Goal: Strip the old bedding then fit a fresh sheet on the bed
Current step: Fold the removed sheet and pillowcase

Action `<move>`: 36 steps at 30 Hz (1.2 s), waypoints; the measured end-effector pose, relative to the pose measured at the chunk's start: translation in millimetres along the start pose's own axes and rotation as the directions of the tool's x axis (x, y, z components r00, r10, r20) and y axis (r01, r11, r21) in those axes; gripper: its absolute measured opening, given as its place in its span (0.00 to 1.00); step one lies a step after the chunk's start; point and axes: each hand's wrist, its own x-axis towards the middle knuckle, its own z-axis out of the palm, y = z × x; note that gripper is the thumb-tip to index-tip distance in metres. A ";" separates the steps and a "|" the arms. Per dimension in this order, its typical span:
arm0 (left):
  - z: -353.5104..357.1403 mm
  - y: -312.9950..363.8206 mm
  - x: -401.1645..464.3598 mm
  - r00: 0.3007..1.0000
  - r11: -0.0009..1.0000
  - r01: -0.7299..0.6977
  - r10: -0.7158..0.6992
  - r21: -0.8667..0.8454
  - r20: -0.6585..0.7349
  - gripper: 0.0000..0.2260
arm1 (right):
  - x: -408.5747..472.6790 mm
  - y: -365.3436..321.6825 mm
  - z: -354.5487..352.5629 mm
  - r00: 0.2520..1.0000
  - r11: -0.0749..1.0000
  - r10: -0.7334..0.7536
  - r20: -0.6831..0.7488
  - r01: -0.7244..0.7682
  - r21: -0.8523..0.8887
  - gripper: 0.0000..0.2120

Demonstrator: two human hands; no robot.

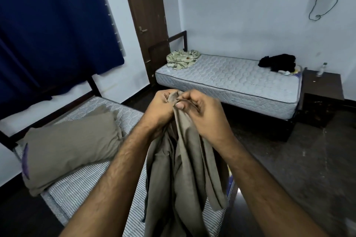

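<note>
Here both hands grasp one gathered edge of the long grey-brown cotton sheet point(185, 169): the left hand point(160, 108) clenches the bunch, and the right hand point(200, 113) pinches it just beside. The sheet hangs down over the striped bare mattress point(81, 184). At nine o'clock lies a grey-brown soft pillow point(71, 146). I think the risk is a wrong corner: the cloth is twisted, so it may spread crooked or slide to the dark floor point(289, 159).

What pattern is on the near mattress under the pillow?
Fine grey-and-white stripes on the near mattress, seen in the head view.
</note>
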 end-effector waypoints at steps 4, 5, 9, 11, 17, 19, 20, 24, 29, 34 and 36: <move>-4.2 9.5 -5.4 0.998 0.985 0.060 -0.055 -0.164 0.035 0.08 | -1.1 5.4 -1.3 0.985 0.993 -0.067 -0.156 0.052 -0.101 0.05; -6.4 11.1 -6.4 0.997 0.984 0.063 -0.057 -0.166 0.044 0.06 | -2.4 6.4 -1.1 0.981 0.987 -0.098 -0.170 0.074 -0.141 0.05; -10.3 15.8 -10.6 0.995 0.999 0.028 -0.027 -0.014 0.101 0.13 | -1.3 16.3 -0.2 0.977 0.982 -0.065 -0.204 0.026 -0.189 0.06; -12.3 17.9 -11.0 0.988 0.996 -0.031 0.017 0.089 0.150 0.13 | -0.2 19.9 -2.6 0.989 0.978 -0.053 -0.136 0.025 -0.205 0.05; -7.2 11.3 -14.9 0.989 0.979 -0.141 0.145 0.150 -0.010 0.11 | 1.3 14.6 -3.5 0.987 0.942 -0.121 -0.104 0.081 -0.324 0.03; -3.4 3.5 -15.4 0.975 0.962 -0.182 0.203 0.202 -0.087 0.09 | -0.8 14.5 -0.8 0.978 0.937 -0.146 -0.151 0.088 -0.339 0.02; -2.8 -1.2 -15.7 0.967 0.953 -0.184 0.220 0.240 -0.132 0.08 | -1.4 14.9 -0.3 0.973 0.936 -0.154 -0.173 0.088 -0.340 0.02; -1.2 -19.3 -18.5 0.929 0.937 -0.186 0.266 0.295 -0.259 0.04 | -3.2 13.1 -3.9 0.949 0.936 -0.200 -0.245 0.111 -0.334 0.03; 0.4 -14.7 -20.8 0.922 0.951 -0.280 0.304 0.131 -0.239 0.03 | -0.1 13.7 -10.1 0.953 0.935 -0.217 -0.212 0.140 -0.326 0.04; 2.5 -9.6 -19.6 0.945 0.950 -0.282 0.299 0.135 -0.132 0.05 | -2.5 9.5 -8.8 0.963 0.985 -0.125 -0.238 0.091 -0.146 0.04; 5.1 -9.5 -21.0 0.949 0.945 -0.292 0.306 0.150 -0.080 0.06 | -2.4 8.3 -11.7 0.960 0.983 -0.131 -0.247 0.093 -0.159 0.03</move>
